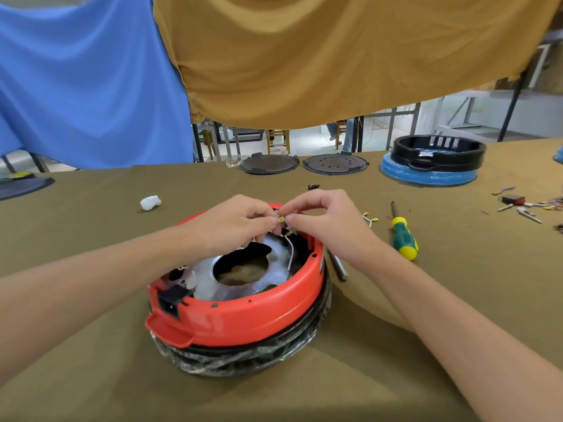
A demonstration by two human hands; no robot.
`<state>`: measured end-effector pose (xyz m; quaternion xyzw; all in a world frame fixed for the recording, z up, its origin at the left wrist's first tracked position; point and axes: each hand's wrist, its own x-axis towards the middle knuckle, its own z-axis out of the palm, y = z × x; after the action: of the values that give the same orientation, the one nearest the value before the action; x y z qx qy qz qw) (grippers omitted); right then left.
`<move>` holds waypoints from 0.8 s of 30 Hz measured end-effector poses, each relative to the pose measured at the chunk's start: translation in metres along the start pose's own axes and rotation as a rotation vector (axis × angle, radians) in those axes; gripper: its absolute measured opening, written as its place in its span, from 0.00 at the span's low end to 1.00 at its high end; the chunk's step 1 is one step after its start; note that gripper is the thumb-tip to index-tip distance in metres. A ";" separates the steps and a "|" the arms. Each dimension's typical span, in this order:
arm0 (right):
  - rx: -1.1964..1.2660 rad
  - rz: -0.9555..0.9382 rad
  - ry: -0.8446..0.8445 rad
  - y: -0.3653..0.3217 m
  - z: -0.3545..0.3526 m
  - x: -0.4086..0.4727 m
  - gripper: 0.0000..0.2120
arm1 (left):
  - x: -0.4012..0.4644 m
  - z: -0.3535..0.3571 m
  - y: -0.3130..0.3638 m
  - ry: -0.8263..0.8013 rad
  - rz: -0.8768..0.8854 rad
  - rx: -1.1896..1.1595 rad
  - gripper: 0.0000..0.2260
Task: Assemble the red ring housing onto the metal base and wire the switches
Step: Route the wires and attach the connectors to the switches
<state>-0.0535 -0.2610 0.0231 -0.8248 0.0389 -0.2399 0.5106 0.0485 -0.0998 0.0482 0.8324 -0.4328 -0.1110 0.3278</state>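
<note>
No brand, label or writing can be read anywhere on the bench. At the far left a crumpled white wad lies on the olive cloth of the table. The left hand reaches in from the near left, forearm bare, its fingers curled and pinching a small brass terminal at the far rim of the red ring housing. That glossy plastic ring sits in the middle of the table over a dull silver metal base with a round central hole, all resting on a black part wrapped in clear film. A thin grey wire curves down from the terminal into the ring. The right hand meets the left from the other side, thumb and forefinger closed on the same terminal. Just right of it lies a green-and-yellow-handled screwdriver. Far right, a black ring rests on a blue one.
</note>
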 end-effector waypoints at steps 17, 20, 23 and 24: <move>0.018 -0.016 0.023 0.006 0.002 0.003 0.04 | -0.008 0.001 0.002 0.119 0.079 0.016 0.05; 0.127 0.055 0.046 0.009 0.002 0.004 0.09 | -0.009 -0.001 0.001 0.131 0.095 0.096 0.06; 0.135 0.177 0.007 0.011 0.005 0.006 0.16 | -0.010 0.002 0.002 0.123 0.121 0.226 0.07; 0.161 0.211 -0.020 0.010 0.007 0.005 0.17 | -0.010 0.003 0.003 0.128 0.129 0.277 0.07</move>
<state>-0.0438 -0.2619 0.0135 -0.7749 0.1012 -0.1789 0.5978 0.0391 -0.0948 0.0468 0.8456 -0.4746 0.0242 0.2432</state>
